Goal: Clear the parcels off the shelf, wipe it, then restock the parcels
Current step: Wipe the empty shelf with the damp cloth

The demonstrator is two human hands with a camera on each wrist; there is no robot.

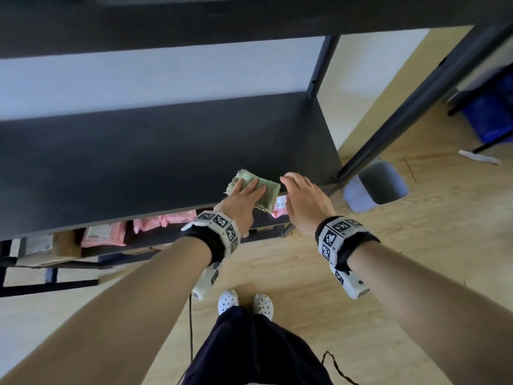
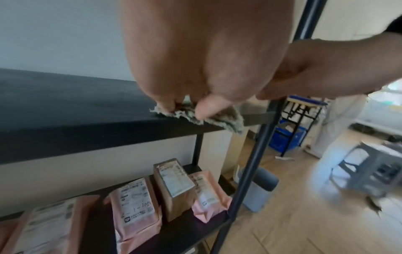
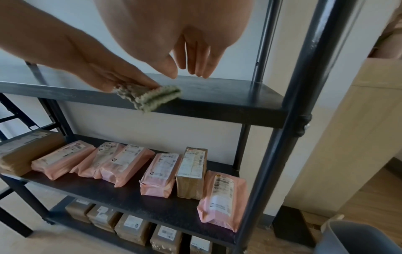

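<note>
The dark middle shelf is bare apart from a folded green cloth at its front right edge, overhanging a little. My left hand lies on the cloth, fingers on top and thumb against its near side, pinching it. My right hand hovers just right of the cloth over the shelf's front corner, fingers relaxed and empty. Several pink parcels and a brown one stand on the shelf below.
The upper shelf hangs close above. A dark upright post stands right of my right hand. A grey bin sits on the floor beside the rack. Brown boxes fill the bottom shelf. A blue crate lies at far right.
</note>
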